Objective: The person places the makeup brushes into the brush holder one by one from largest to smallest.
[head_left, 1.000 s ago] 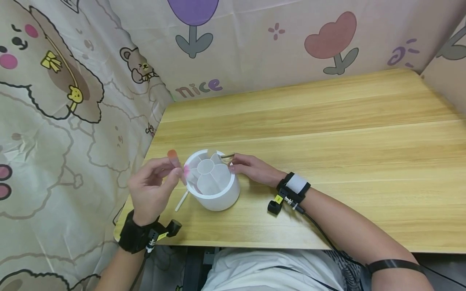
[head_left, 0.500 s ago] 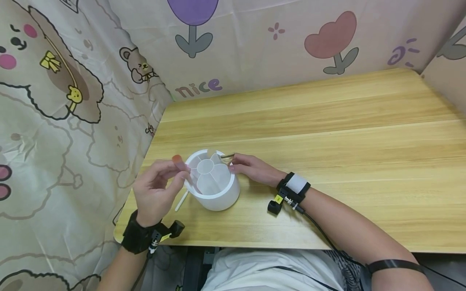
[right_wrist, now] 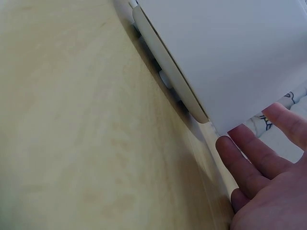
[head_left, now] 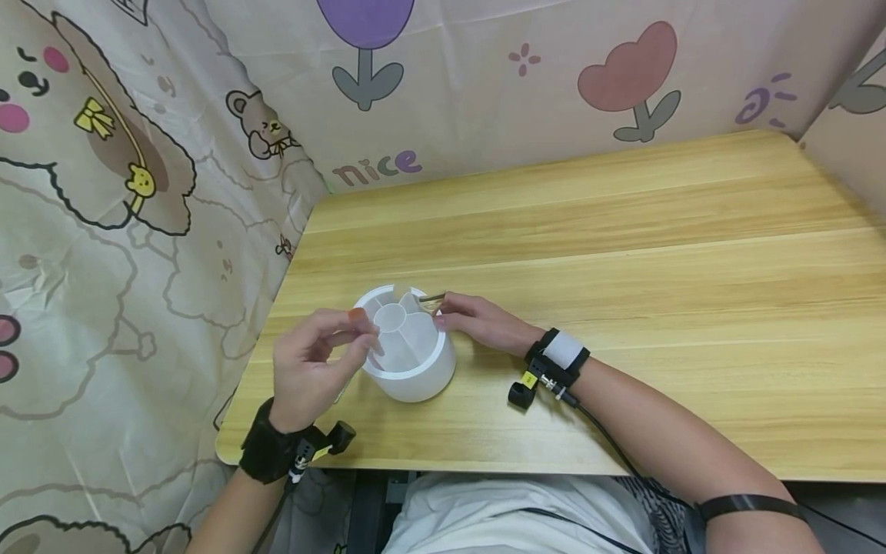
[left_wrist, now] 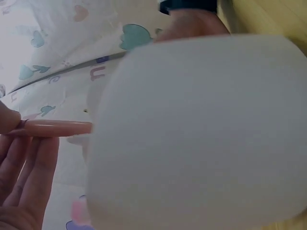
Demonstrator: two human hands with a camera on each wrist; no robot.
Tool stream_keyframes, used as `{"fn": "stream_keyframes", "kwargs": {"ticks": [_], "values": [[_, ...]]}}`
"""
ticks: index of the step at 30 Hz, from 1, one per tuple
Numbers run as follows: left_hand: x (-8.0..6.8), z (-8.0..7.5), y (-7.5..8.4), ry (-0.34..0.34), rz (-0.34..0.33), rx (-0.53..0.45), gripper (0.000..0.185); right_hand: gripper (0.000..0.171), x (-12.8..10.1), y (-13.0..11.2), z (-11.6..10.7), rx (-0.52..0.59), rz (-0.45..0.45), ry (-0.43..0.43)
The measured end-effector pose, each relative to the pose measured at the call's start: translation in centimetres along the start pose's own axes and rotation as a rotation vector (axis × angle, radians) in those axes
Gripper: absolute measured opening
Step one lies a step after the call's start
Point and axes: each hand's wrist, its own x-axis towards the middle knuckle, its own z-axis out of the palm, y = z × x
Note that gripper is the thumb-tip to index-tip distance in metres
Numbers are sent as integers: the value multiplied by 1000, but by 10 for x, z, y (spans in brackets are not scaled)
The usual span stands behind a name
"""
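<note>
A white round holder [head_left: 415, 369] with several compartments stands near the table's front left corner. My left hand [head_left: 314, 365] pinches a thin pink stick with an orange tip [head_left: 356, 314], which leans over the holder's left rim. In the left wrist view the pink stick [left_wrist: 55, 128] runs from my fingers to the holder's wall [left_wrist: 201, 134]. My right hand [head_left: 474, 319] rests with straight fingers against the holder's right side. The right wrist view shows those fingers [right_wrist: 249, 167] beside the holder's wall [right_wrist: 230, 52]. A thin brown piece [head_left: 432, 297] pokes out at the far rim.
The wooden table [head_left: 623, 254] stretches to the right and back. Cartoon-print cloth walls [head_left: 138, 192] close it in at the left and rear. The table's front edge [head_left: 484, 465] lies just below my wrists.
My left hand has moved right and down, bringing the pink stick over the holder's rim. It now hides the white stick that lay on the table. The right hand has stayed put.
</note>
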Motion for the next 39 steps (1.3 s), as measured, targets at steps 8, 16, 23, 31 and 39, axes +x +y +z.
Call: {"fn": "stream_keyframes", "kwargs": {"ticks": [8, 16, 23, 31, 39], "values": [[-4, 1, -4, -38, -19, 77, 28, 34, -1, -1, 0, 4, -19, -6], [-5, 3, -3, -50, -58, 94, 34, 33, 0, 0, 0, 12, -6, -11], [-6, 4, 1, -38, -112, 109, 38, 32, -1, -1, 0, 2, -5, -5], [-5, 5, 2, -23, -138, 137, 38, 32, -1, 0, 1, -4, -1, 2], [-4, 6, 5, -23, -155, 169, 36, 31, -2, 0, 0, 9, -8, -6]]}}
